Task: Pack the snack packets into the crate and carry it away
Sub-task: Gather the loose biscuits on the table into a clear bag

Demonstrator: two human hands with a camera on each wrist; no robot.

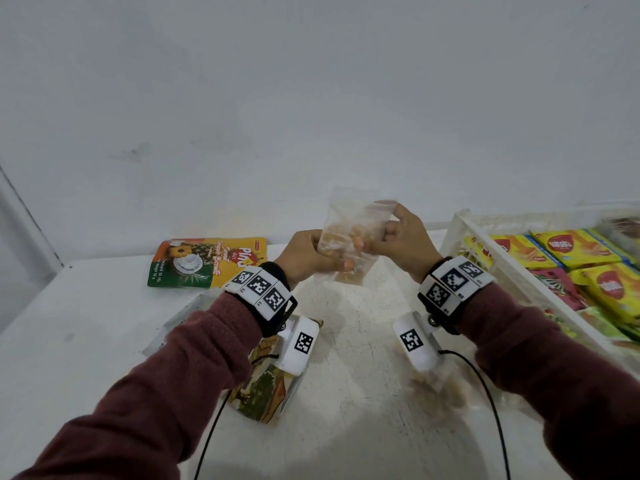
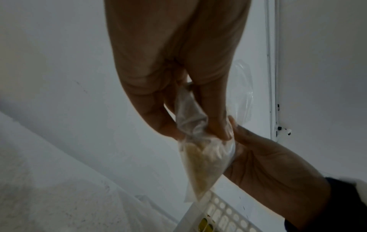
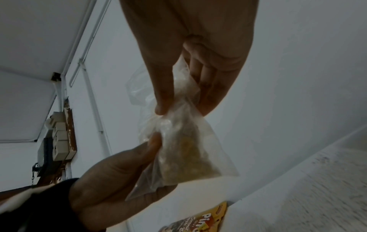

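We held the clear snack bag (image 1: 349,237) above the table, our left hand (image 1: 304,252) curled round its lower part and our right hand (image 1: 403,237) pinching its top. The thin plastic could slip. Right of our fingers, the white crate (image 1: 464,230) held yellow packets (image 1: 571,249).

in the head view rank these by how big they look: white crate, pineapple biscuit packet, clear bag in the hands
1. White crate, largest though cut off by the frame edge.
2. Pineapple biscuit packet.
3. Clear bag, smallest; it is partly hidden by the left hand and right hand.
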